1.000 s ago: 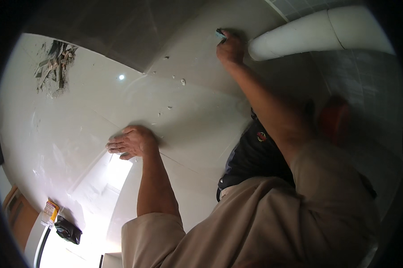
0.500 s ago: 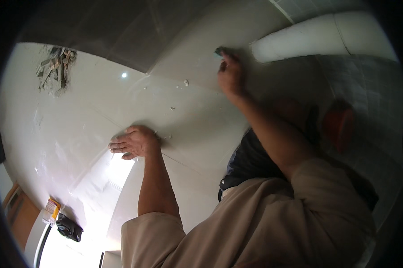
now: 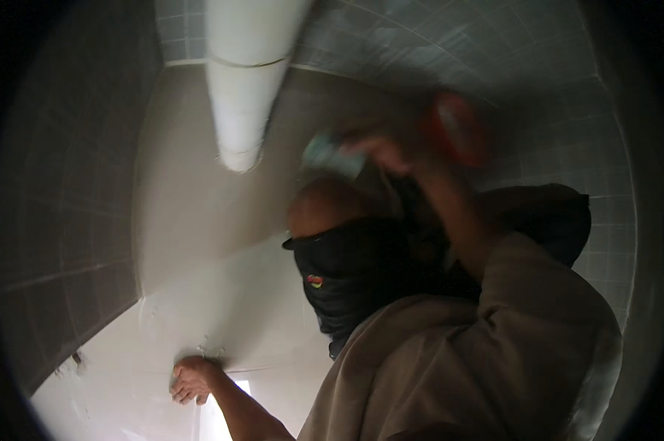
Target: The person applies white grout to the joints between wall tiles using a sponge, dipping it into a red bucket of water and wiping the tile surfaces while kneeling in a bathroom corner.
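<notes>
My left hand [image 3: 192,381] rests on the pale tiled floor, its fingers partly spread and nothing held in them. Motion smears my right hand [image 3: 383,152], which is near my bent knee and grips a flat, pale blue-green piece [image 3: 336,156]. What kind of thing that piece is cannot be made out in the blur. Just beyond my right hand stands a red tub [image 3: 457,128], also blurred.
A thick white pipe [image 3: 247,73] comes down to the floor ahead. Dark tiled walls stand at the left [image 3: 67,184] and at the back right [image 3: 545,103]. Small white crumbs [image 3: 208,348] lie beside my left hand.
The view has swung right. My right hand has come back from the floor by the pipe's end toward the red tub, bringing the blue-green piece. My left hand still rests on the floor.
</notes>
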Motion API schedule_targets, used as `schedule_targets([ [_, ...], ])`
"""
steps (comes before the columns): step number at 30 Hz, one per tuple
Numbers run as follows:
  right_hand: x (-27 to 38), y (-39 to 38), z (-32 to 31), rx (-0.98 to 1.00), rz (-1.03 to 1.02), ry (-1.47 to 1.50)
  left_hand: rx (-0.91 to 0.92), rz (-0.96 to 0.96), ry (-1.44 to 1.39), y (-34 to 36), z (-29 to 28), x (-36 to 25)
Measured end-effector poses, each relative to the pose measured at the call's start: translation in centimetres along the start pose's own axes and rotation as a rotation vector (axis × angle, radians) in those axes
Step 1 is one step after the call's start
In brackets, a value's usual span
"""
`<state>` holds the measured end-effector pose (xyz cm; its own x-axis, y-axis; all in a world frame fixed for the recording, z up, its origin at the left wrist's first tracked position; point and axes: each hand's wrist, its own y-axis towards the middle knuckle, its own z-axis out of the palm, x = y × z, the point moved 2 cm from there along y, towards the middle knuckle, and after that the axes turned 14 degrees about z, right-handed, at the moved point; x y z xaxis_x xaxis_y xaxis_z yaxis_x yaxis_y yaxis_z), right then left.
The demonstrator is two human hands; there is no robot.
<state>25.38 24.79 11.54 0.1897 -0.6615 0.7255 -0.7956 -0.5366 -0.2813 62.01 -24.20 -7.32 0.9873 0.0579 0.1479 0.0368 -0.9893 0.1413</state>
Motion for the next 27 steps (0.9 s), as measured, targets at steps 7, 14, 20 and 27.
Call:
schedule_targets([
  [7, -11.9, -12.8, -17.0, -1.161, 0.813, 0.653, -0.032, -0.008, -0.075, 1.2, -1.9, 1.4],
  [14, -28.6, -15.0, -15.7, -0.942, 1.123, 0.509, -0.200, -0.025, -0.134, 1.6, -0.6, 1.2],
  [20, -29.8, -13.3, -16.5, -0.828, 1.181, 0.471, -0.079, -0.053, -0.138, 1.9, 2.6, 1.8],
  [27, -29.2, -12.9, -18.7, -0.782, 1.184, 0.439, -0.058, -0.060, -0.173, 0.3, 1.0, -0.4],
])
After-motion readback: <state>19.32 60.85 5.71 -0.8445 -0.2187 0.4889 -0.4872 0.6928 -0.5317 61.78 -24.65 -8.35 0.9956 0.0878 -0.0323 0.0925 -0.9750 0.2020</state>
